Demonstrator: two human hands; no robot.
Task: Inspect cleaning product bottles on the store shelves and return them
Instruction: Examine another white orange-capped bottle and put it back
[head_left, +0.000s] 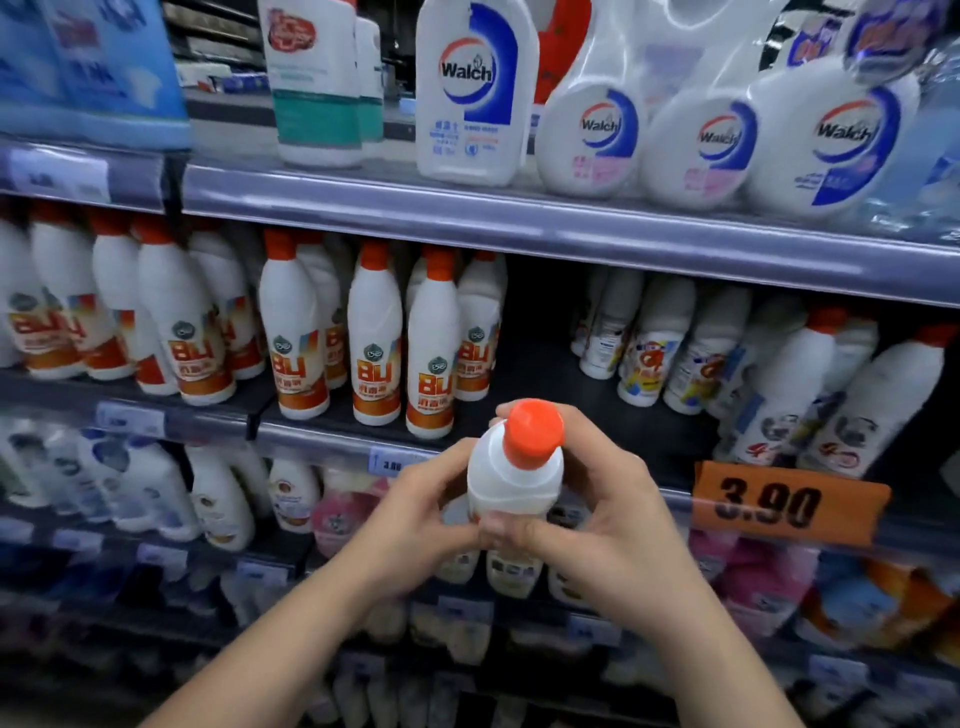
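I hold a white bottle with an orange cap (517, 467) upright in front of the middle shelf. My left hand (415, 514) grips its left side, fingers curled round the body. My right hand (608, 525) wraps the right side, thumb across the front and fingers behind the neck. The bottle's label is hidden by my hands. Matching white bottles with orange caps and orange labels (374, 338) stand in rows on the middle shelf (332, 431), just behind and left of the held bottle. A dark gap (540, 364) lies to the right of those rows.
Large white Walch bottles (475, 93) line the top shelf (519, 218). More white bottles with orange caps (852, 395) stand at the right. An orange 3.90 price tag (784, 504) hangs from the shelf edge. Lower shelves hold white and pink bottles (337, 504).
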